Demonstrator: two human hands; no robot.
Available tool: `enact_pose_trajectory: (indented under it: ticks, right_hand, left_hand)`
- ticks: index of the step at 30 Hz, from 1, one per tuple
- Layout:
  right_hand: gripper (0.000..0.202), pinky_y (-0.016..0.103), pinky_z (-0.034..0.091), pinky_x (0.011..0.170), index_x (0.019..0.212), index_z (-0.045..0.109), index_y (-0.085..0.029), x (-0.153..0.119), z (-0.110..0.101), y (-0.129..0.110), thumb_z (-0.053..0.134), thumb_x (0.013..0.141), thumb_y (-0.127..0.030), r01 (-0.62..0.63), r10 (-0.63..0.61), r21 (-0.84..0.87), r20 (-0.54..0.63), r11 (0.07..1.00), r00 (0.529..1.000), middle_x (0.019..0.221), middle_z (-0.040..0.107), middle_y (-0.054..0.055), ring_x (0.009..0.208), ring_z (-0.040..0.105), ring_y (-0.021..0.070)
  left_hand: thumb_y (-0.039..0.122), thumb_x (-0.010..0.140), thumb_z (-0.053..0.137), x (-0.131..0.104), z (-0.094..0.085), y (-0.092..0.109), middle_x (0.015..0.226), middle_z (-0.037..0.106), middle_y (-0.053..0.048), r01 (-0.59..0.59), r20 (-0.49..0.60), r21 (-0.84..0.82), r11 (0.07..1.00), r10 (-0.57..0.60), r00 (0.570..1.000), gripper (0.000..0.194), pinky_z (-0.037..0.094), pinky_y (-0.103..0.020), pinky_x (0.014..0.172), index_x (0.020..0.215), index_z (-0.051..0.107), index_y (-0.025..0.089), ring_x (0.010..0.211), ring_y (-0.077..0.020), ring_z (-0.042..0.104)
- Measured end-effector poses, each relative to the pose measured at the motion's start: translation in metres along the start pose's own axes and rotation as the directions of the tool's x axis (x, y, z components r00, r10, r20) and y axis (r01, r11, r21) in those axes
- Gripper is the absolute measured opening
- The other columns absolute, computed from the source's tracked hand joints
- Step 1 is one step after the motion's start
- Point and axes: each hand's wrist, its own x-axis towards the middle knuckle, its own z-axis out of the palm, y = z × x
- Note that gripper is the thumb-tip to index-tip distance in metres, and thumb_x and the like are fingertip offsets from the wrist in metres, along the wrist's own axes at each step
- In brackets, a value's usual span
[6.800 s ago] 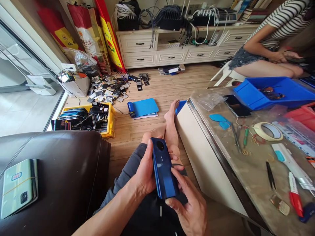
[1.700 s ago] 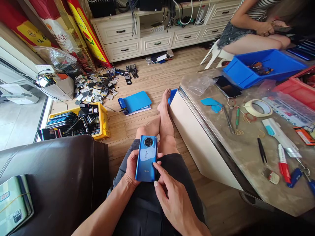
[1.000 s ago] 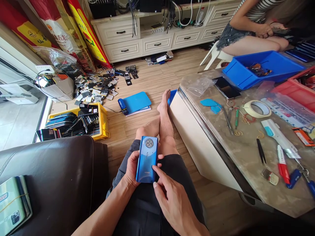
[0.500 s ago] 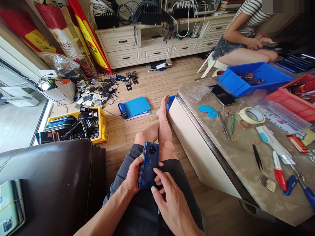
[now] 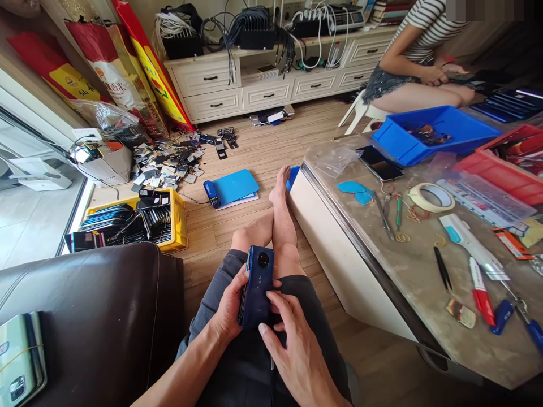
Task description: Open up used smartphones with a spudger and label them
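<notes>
Phone (image 5: 259, 288) held above lap, gripped along one edge by left hand (image 5: 229, 303); its back touched by fingertips of half-open right hand (image 5: 292, 333). Tabletop (image 5: 407, 299) at right strewn with tape (image 5: 431, 198), tweezers (image 5: 443, 268), marker (image 5: 482, 290). Yellow crate (image 5: 181, 221) placed on wood floor (image 5: 212, 237); cabinet (image 5: 267, 95) topped with cables.

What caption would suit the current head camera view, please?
Left hand holding a blue phone, right hand at its edge, beside a cluttered table.
</notes>
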Motion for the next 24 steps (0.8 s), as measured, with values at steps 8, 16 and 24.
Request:
enact_pose_trajectory:
  ticks: [8,16,24]
  right_hand:
    - [0.047,0.039,0.065,0.088,0.143,0.049,-0.027,0.002,-0.005,-0.005,0.057,0.096,-0.027,-0.083,0.081,0.093,0.028,0.992,0.996,0.133,0.056,0.011,0.111,0.068,0.0242]
    - [0.056,0.038,0.059,0.102,0.149,0.044,-0.026,0.003,-0.004,0.002,0.06,0.097,-0.035,-0.195,0.191,0.334,0.045,0.922,0.981,0.144,0.058,0.012,0.125,0.066,0.0252]
    - [0.048,0.033,0.061,0.092,0.124,0.072,-0.019,0.001,-0.02,0.007,0.046,0.102,-0.053,-0.259,0.262,0.352,0.042,0.899,0.964,0.115,0.078,0.013,0.11,0.074,0.0286]
  left_hand:
    - [0.039,0.088,0.069,-0.001,0.006,-0.003,0.114,0.074,-0.012,-0.045,-0.05,0.03,0.999,0.046,0.998,0.059,0.058,-0.043,0.087,0.14,0.053,0.019,0.097,-0.0298,0.073]
    - [0.027,0.086,0.073,-0.008,0.026,-0.024,0.096,0.062,0.001,-0.255,-0.014,0.329,0.909,0.275,0.961,0.025,0.05,-0.025,0.074,0.104,0.055,0.025,0.086,-0.0151,0.06]
    - [0.014,0.069,0.081,-0.01,0.055,-0.033,0.103,0.058,-0.002,-0.323,-0.055,0.802,0.502,0.601,0.797,0.039,0.042,-0.032,0.088,0.101,0.061,0.025,0.098,-0.0221,0.053]
